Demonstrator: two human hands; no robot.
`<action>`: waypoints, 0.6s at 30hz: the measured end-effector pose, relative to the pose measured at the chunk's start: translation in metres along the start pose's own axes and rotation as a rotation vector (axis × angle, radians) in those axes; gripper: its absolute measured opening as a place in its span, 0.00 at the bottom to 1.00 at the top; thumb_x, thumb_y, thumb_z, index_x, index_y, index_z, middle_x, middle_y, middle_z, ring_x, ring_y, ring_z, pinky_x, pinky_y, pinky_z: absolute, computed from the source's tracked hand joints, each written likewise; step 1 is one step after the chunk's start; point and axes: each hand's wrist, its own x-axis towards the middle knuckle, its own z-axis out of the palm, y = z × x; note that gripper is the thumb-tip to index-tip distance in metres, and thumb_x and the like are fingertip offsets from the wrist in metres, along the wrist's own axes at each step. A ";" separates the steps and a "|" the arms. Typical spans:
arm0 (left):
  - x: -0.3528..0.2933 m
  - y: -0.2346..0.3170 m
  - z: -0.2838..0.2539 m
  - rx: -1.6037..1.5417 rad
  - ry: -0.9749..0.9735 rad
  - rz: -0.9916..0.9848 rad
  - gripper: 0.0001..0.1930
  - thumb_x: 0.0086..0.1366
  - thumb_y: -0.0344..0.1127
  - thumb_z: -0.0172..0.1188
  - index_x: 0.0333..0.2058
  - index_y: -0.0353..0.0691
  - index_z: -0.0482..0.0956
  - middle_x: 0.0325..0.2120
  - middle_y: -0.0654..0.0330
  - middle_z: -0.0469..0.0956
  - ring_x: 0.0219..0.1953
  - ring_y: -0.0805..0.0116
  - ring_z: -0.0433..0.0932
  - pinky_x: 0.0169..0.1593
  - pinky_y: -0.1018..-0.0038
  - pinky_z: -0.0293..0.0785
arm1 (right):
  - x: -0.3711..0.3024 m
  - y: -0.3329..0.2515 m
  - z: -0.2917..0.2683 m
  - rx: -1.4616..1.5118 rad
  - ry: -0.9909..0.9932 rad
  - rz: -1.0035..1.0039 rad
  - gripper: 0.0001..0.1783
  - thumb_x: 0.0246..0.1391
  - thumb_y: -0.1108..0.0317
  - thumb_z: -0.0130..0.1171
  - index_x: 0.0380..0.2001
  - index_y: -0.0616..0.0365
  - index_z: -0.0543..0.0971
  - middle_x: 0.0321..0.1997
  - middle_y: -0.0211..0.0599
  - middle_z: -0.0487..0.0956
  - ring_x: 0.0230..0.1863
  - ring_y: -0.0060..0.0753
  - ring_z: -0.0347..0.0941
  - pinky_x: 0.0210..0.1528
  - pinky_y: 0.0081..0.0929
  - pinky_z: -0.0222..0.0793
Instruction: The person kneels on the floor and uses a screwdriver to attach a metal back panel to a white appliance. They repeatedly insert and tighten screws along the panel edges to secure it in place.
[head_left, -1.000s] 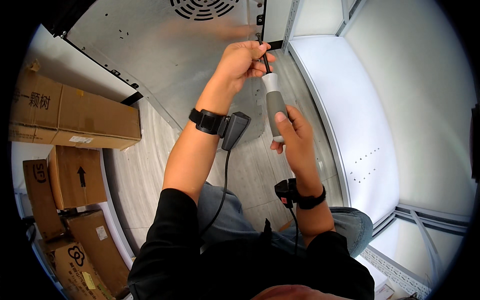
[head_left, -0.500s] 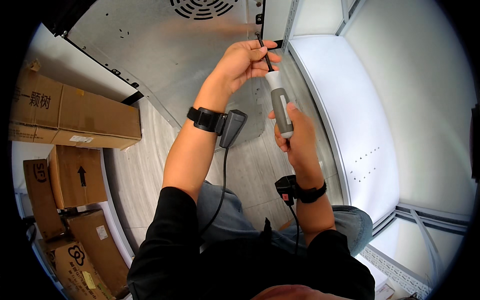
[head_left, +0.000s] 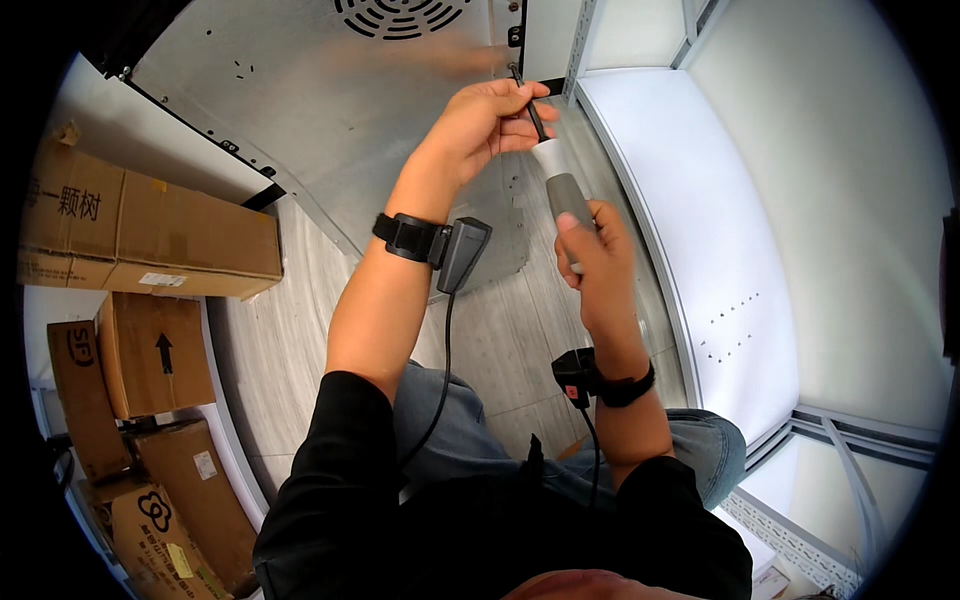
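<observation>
A screwdriver [head_left: 566,192] with a grey and white handle and a dark shaft slants up and away from me. Its tip meets the right edge of a large metal panel [head_left: 320,130], at a small screw or hole that is hard to make out. My left hand [head_left: 490,120] pinches the shaft near the tip between thumb and forefinger, the other fingers loosely curled. Around the lower handle, my right hand [head_left: 600,250] is closed, thumb lying over its top. Each wrist wears a black strap with a cabled device.
Cardboard boxes [head_left: 190,235] are stacked on the left, some on a white shelf. A long white shelf [head_left: 690,200] runs along the right, beside a metal frame. Round vent slots [head_left: 400,15] pierce the panel's top. Wood-look floor [head_left: 490,350] lies below my hands.
My right hand has shifted its grip: the thumb now crosses the handle and the fingers wrap its right side. The left hand stays on the shaft, almost unmoved.
</observation>
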 end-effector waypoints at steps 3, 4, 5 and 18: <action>0.003 -0.003 -0.005 -0.054 -0.077 0.012 0.09 0.67 0.31 0.49 0.42 0.31 0.72 0.33 0.54 0.79 0.30 0.66 0.81 0.34 0.77 0.79 | 0.003 -0.003 -0.015 0.301 -0.211 0.153 0.23 0.61 0.52 0.44 0.36 0.63 0.75 0.14 0.25 0.66 0.13 0.14 0.56 0.17 0.17 0.52; 0.005 -0.004 -0.008 -0.045 -0.101 0.022 0.10 0.67 0.30 0.48 0.42 0.31 0.71 0.34 0.53 0.78 0.32 0.64 0.81 0.35 0.77 0.80 | 0.003 -0.004 -0.013 0.246 -0.222 0.156 0.26 0.62 0.49 0.41 0.37 0.63 0.75 0.13 0.25 0.66 0.13 0.15 0.57 0.16 0.17 0.52; 0.007 -0.006 -0.010 -0.036 -0.076 0.023 0.09 0.67 0.31 0.49 0.42 0.31 0.72 0.33 0.54 0.79 0.30 0.66 0.81 0.34 0.78 0.79 | 0.002 -0.006 -0.011 0.191 -0.233 0.159 0.29 0.62 0.47 0.37 0.37 0.63 0.76 0.13 0.25 0.65 0.13 0.15 0.57 0.16 0.17 0.51; 0.011 -0.011 -0.008 0.139 0.093 0.043 0.07 0.63 0.36 0.56 0.31 0.38 0.74 0.25 0.57 0.79 0.21 0.76 0.76 0.25 0.84 0.70 | -0.001 0.007 0.002 -0.403 -0.032 -0.180 0.17 0.51 0.61 0.59 0.37 0.64 0.74 0.21 0.29 0.72 0.18 0.18 0.63 0.22 0.18 0.57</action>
